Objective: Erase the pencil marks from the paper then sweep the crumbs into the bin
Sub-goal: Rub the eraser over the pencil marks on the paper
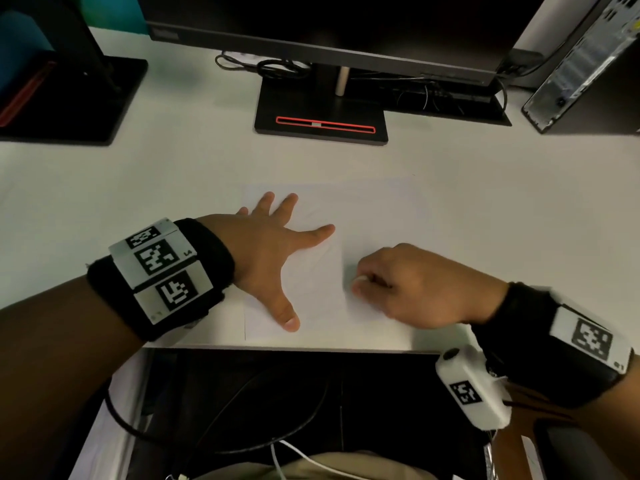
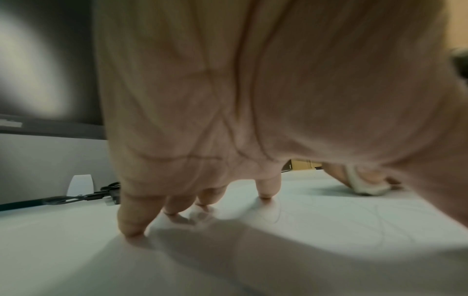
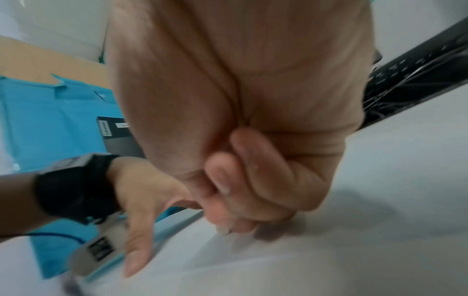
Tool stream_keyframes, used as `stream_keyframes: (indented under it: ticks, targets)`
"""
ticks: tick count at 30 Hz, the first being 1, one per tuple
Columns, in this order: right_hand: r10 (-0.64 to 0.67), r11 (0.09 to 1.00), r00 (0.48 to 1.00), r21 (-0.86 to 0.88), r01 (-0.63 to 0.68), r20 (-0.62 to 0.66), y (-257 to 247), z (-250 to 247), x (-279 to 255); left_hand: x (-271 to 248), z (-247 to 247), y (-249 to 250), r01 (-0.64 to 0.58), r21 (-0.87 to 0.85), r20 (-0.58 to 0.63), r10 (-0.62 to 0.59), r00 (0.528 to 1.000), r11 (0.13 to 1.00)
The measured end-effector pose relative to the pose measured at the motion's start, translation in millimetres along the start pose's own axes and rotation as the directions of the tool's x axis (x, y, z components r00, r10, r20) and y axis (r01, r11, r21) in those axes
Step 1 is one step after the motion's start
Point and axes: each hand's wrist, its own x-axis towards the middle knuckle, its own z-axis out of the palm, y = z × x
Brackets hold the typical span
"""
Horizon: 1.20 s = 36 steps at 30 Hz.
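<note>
A white sheet of paper [image 1: 374, 209] lies on the white desk near its front edge, with faint curved pencil lines [image 2: 354, 216] on it. My left hand [image 1: 277, 247] lies flat with spread fingers on the sheet's left half, fingertips [image 2: 131, 230] pressing down. My right hand [image 1: 398, 282] is curled just to the right, pinching a small white eraser [image 1: 360, 279] whose end touches the paper. In the left wrist view the eraser [image 2: 367, 188] shows between the right hand's fingers. In the right wrist view the curled fingers [image 3: 240, 180] hide the eraser. No bin shows.
A monitor stand [image 1: 320, 114] with a red-rimmed slot sits behind the paper, with cables [image 1: 270, 65] beside it. A second black stand [image 1: 69, 98] is at the far left, a computer case [image 1: 581, 64] at the far right. The desk's front edge [image 1: 277, 344] runs just below the paper.
</note>
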Motion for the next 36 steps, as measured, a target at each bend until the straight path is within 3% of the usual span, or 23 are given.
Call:
stream_keyframes:
  ticks: [2,6,10,15,18,20,24,28,33,36]
  targets:
    - [-0.043,0.999,0.998,-0.018,0.044,0.047,-7.1,5.4,-0.7,1.0,0.6,0.1,-0.005,0.008,-0.001,0.005,1.000,1.000]
    - [0.043,0.999,0.999,-0.008,-0.043,0.000,8.6,-10.4,8.1,0.8,0.2,-0.4,-0.008,0.005,0.001,0.008,1.000,1.000]
    - [-0.085,0.995,0.993,-0.051,0.090,0.083,-6.6,2.0,7.0,2.0,1.5,-1.1,-0.009,0.003,-0.005,0.009,1.000,1.000]
    - [0.013,0.999,1.000,-0.040,-0.013,0.005,9.2,-17.2,14.8,1.6,0.9,-0.5,-0.005,-0.004,-0.002,0.005,1.000,1.000]
    - [-0.099,0.993,0.993,-0.063,0.103,0.070,-3.9,-2.1,11.9,2.0,0.7,0.2,-0.007,-0.001,-0.005,0.007,1.000,1.000]
    - [-0.101,0.994,0.989,-0.024,0.104,0.104,-4.1,-0.3,11.4,2.6,1.5,-0.8,-0.012,-0.002,-0.008,0.012,1.000,1.000]
    - [0.009,1.000,1.000,-0.030,-0.009,0.002,14.4,-19.0,19.1,2.2,1.7,-1.9,-0.015,-0.010,-0.007,0.015,1.000,1.000]
    - [-0.129,0.989,0.987,-0.055,0.134,0.092,-5.9,1.3,12.8,3.3,1.8,-1.4,-0.014,-0.006,-0.002,0.014,1.000,1.000]
    - [0.004,0.999,1.000,-0.040,-0.004,0.008,9.3,-21.7,21.6,1.3,1.5,-0.7,-0.012,-0.007,-0.002,0.012,1.000,1.000]
    - [-0.065,0.994,0.997,-0.081,0.067,0.029,2.2,-13.5,19.4,2.4,1.3,-1.2,-0.014,-0.010,-0.004,0.014,1.000,1.000]
